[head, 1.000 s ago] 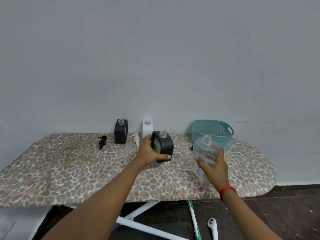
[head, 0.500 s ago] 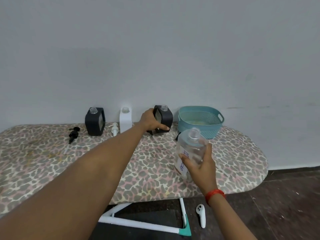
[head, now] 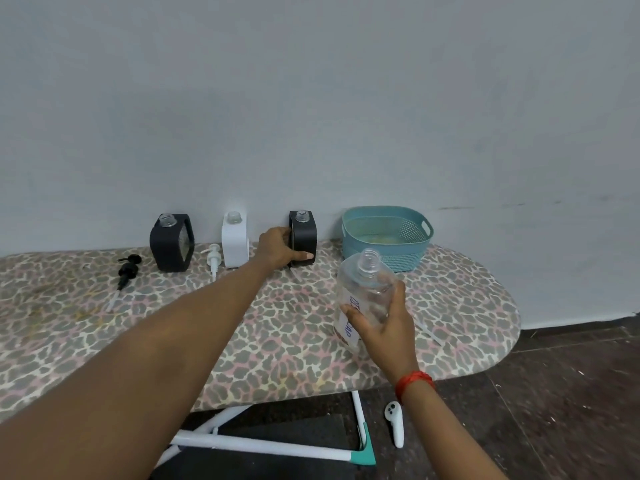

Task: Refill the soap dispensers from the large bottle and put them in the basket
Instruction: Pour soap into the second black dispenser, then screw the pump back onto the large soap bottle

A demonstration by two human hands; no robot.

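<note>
Head view: on the left of the leopard-print padded ironing board [head: 277,334] lies a black plastic pump head [head: 127,268] on its side. Just right of it, a black square soap dispenser [head: 171,242] stands upright against the grey wall, its clear neck uncapped. A white pump head [head: 213,258] lies between it and a white rectangular soap dispenser [head: 234,242], also upright and open-necked.

The left hand [head: 277,251] reaches across the board, and its forearm covers much of the middle. Its fingers and thumb are curled round a second black square dispenser [head: 304,233], which stands upright at the wall just left of the teal perforated plastic basket [head: 408,261].

Something pale lies in the basket's bottom, too blurred to name. In front of the basket, the right hand [head: 384,323], with a red band [head: 414,381] at the wrist, grips the large clear plastic bottle [head: 363,292]. The bottle is tilted and uncapped, and its fill level cannot be told.

Below, a white handheld controller [head: 394,422] lies on the dark floor beside the board's white legs [head: 263,445].
</note>
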